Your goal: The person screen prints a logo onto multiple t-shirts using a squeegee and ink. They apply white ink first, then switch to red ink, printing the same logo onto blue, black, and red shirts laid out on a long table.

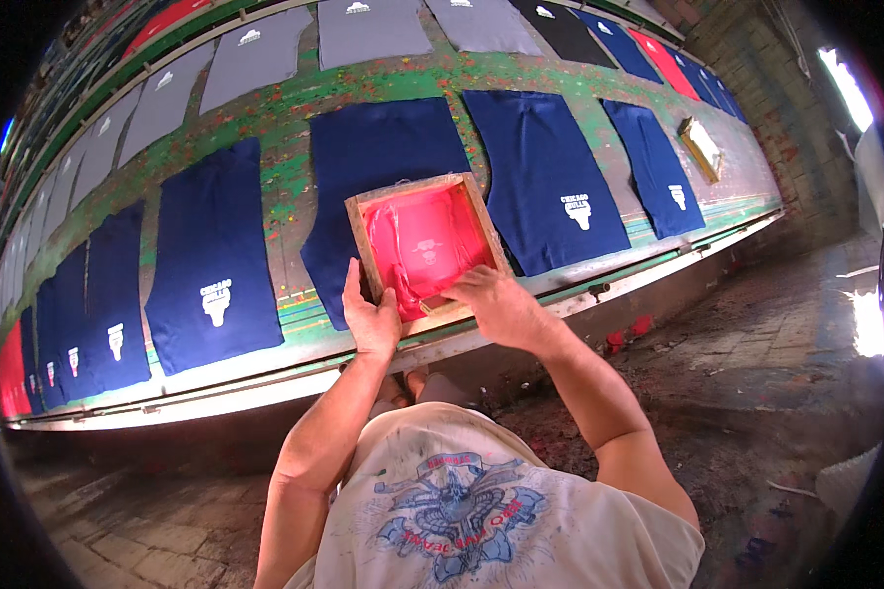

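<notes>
A small wooden screen-printing frame [487, 224] lies on a navy fabric piece [388, 137] near the table's front edge. Its red-pink mesh [432, 218] carries a pale emblem, with wet-looking red ink toward the near end. My left hand [371, 316] grips the frame's near left corner, fingers along the outer side and thumb at the near end. At the near right corner, my right hand [501, 302] is closed, its fingertips reaching inside the frame. Whatever those fingers may hold is hidden. The fabric under the frame is covered from view.
Printed navy pieces [211, 250] line the table's near side to the left, and another navy piece [550, 177] lies to the right. Grey pieces [255, 59] form the far row. A light, block-like object [699, 147] sits on the green-stained table [290, 211] at right.
</notes>
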The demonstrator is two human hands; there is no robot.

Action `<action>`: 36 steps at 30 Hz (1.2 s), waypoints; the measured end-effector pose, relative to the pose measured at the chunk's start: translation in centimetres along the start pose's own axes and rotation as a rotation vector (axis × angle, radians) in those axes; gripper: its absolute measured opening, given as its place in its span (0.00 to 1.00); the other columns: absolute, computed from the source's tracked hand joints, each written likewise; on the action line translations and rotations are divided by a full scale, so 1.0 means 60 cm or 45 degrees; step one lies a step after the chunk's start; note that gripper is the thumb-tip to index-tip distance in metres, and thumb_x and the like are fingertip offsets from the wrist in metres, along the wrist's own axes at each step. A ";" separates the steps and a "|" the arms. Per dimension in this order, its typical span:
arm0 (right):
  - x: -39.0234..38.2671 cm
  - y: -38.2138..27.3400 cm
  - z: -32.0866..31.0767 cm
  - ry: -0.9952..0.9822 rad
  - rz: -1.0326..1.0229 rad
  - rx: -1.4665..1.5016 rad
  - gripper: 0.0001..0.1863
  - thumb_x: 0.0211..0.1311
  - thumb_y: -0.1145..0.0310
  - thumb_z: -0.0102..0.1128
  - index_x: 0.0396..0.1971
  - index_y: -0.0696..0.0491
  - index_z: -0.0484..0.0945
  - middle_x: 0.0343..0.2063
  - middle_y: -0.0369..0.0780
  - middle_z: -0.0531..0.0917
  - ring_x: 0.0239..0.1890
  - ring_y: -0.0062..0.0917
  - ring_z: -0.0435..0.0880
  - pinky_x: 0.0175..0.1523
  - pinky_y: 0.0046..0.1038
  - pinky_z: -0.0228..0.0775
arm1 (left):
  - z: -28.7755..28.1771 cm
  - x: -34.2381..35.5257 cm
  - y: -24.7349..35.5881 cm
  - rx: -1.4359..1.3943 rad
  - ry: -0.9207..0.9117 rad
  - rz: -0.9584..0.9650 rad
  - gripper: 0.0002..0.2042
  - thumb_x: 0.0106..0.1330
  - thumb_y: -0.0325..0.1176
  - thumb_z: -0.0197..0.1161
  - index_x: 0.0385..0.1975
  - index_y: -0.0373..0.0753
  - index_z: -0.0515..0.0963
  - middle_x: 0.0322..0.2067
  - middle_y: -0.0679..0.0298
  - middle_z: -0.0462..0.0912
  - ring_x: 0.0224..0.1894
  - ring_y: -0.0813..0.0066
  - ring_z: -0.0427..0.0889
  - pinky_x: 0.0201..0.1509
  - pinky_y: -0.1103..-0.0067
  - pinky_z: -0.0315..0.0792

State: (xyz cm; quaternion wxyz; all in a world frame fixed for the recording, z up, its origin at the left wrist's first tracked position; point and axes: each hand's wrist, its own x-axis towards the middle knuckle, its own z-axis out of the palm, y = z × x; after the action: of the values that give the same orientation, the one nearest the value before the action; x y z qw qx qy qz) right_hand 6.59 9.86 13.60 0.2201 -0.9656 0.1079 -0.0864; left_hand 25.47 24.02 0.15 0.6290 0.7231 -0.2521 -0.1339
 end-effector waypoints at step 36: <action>0.041 0.126 -0.008 -0.181 -0.386 0.073 0.25 0.60 0.77 0.64 0.59 0.54 0.87 0.50 0.46 0.89 0.56 0.42 0.89 0.64 0.46 0.82 | -0.018 0.014 0.026 0.017 -0.031 -0.218 0.33 0.72 0.16 0.70 0.78 0.29 0.71 0.66 0.55 0.86 0.61 0.68 0.87 0.68 0.72 0.81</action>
State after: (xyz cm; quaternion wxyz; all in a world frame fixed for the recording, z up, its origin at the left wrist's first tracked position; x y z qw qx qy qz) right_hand 7.57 2.40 10.98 0.2389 -0.9679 -0.0573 -0.0529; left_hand 26.42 24.35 1.99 0.6073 0.7446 -0.1978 -0.1940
